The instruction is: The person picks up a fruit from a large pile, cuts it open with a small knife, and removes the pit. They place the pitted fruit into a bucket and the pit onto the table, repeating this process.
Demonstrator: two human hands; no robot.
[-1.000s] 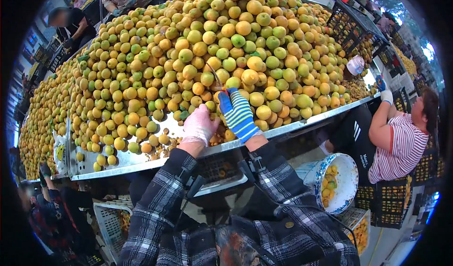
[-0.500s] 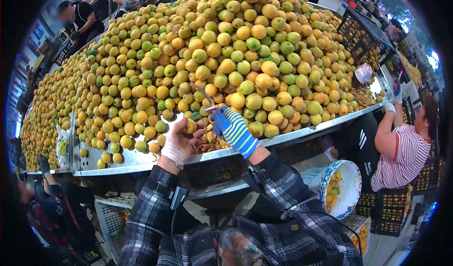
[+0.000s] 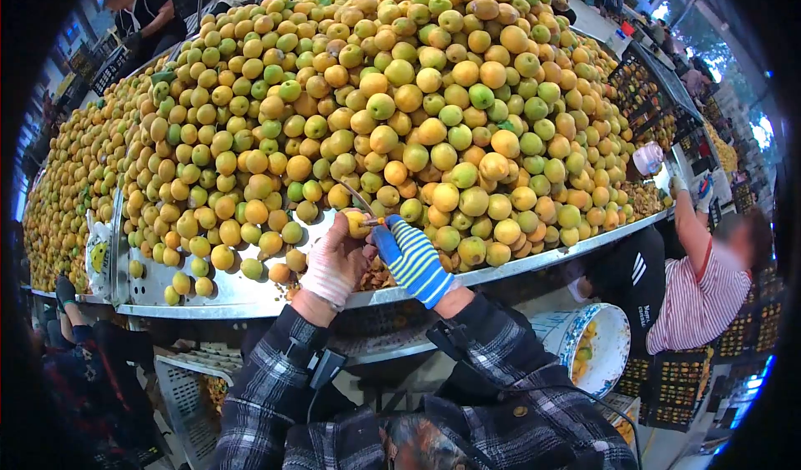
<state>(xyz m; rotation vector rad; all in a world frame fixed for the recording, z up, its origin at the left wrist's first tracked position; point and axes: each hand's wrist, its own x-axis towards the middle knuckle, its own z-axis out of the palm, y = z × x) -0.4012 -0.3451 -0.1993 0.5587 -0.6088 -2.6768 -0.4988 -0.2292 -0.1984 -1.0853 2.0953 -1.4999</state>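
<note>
My left hand [image 3: 332,263], in a pale glove with bare fingertips, is closed around a yellow apricot [image 3: 357,225]. Close beside it, my right hand [image 3: 414,261] in a blue and yellow striped glove grips a small knife [image 3: 359,196]. The thin curved blade points up and to the left, just above the apricot; whether its edge touches the fruit cannot be made out. Both hands are over the front rim of a metal table [image 3: 225,307]. A large heap of yellow and green apricots [image 3: 400,120] rises right behind them. Brown bits [image 3: 377,279] lie on the metal below my hands.
A white bucket [image 3: 619,349] with some fruit stands below the rim at right. A plastic crate [image 3: 179,399] is at lower left. A black crate [image 3: 642,86] sits by the heap. A person in a striped shirt [image 3: 697,316] works at right; others are at left and behind.
The knife and the apricot have come closer together, with the blade now directly over the fruit. My view has shifted slightly. The person at right has moved an arm toward the table.
</note>
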